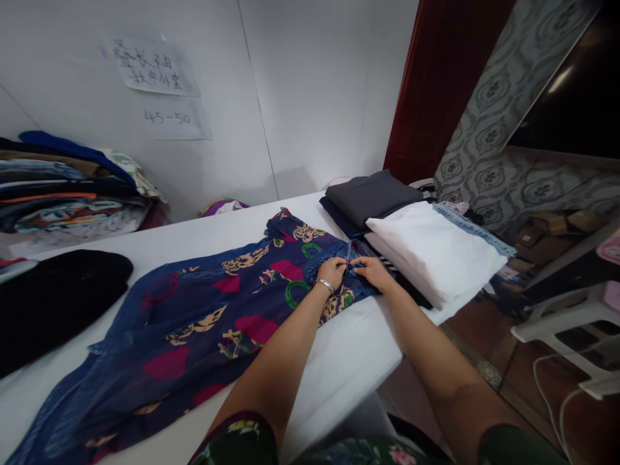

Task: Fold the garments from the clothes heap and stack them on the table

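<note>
Stacked clothes [72, 181]: piled at far left, cut off by the frame edge; what they are borne on is largely hidden.
Black garment [62, 303]: laid on the table [358, 355], its left part cut off; just beside the patterned one.
Patterned garment [208, 300]: spread lengthwise on the table, wide end at lower left, neck end at right near the folded pile. Lower end cut off by the frame; a near-side stretch is covered by the left forearm.
Left-hand grip: neckline cloth seemingly pinched between the fingertips of the left hand [333, 271]; bangle [325, 284] worn at the wrist.
Right-hand grip: narrow, the same spot apparently pinched by the right hand [372, 271], fingertips nearly meeting the left's.
Neckline handling: best done, it is judged, with one side steadied and small moves made by the other; thin-looking cloth should not be tugged, and the body should be left flat.
Neckline detail: too small to make out; whether a button or tie is held cannot be told.
Folded pile: dark folded cloth [371, 194] behind, white folded cloth [436, 248] in front; lower layers partly hidden.
</note>
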{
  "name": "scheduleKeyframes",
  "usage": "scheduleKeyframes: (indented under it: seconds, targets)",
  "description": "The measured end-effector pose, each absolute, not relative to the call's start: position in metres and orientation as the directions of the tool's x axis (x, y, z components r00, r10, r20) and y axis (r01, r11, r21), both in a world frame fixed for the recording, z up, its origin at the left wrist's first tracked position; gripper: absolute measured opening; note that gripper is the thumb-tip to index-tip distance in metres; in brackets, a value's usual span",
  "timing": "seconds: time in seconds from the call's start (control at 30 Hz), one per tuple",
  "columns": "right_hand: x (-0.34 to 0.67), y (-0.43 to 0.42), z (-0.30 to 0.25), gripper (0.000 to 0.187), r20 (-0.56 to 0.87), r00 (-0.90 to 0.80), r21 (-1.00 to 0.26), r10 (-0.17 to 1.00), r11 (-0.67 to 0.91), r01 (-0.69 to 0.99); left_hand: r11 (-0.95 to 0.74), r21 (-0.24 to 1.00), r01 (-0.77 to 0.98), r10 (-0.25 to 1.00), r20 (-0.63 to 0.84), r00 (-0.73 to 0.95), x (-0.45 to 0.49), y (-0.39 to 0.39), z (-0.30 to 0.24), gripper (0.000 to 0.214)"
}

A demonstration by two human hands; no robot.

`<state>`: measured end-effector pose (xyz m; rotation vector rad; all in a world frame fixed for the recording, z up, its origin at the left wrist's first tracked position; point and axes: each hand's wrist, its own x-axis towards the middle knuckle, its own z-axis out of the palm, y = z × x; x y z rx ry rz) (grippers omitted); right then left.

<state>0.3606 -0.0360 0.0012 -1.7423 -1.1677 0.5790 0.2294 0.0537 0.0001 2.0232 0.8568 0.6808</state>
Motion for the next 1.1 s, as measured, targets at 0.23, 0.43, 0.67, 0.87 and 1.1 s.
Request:
scheduleKeyframes:
  seconds: [0.23, 0.43, 0.67, 0.87, 1.1]
  targets:
    - [0.356, -0.035, -0.001, 0.02, 0.217, 0.439, -0.895, 0.872, -0.001, 0.446, -0.443, 0.832, 0.335, 0.765, 0.156, 0.625, 0.229, 0.054, -0.001, 0.016]
    - [0.357, -0.034, -0.003, 0.019, 0.204, 0.455, -0.902, 0.867, -0.014, 0.431, -0.48, 0.809, 0.338, 0.75, 0.179, 0.637, 0.228, 0.052, 0.002, 0.015]
    - [0.356, -0.029, -0.008, 0.015, 0.276, 0.49, -0.902, 0.827, 0.046, 0.43, -0.516, 0.789, 0.334, 0.73, 0.201, 0.653, 0.227, 0.05, 0.005, 0.011]
    - [0.353, -0.03, -0.005, 0.018, 0.296, 0.471, -0.907, 0.831, 0.089, 0.412, -0.538, 0.771, 0.341, 0.724, 0.216, 0.655, 0.227, 0.05, 0.004, 0.011]
    - [0.353, -0.033, -0.005, 0.024, 0.304, 0.45, -0.905, 0.84, 0.106, 0.413, -0.605, 0.719, 0.343, 0.674, 0.233, 0.701, 0.222, 0.047, 0.009, 0.011]
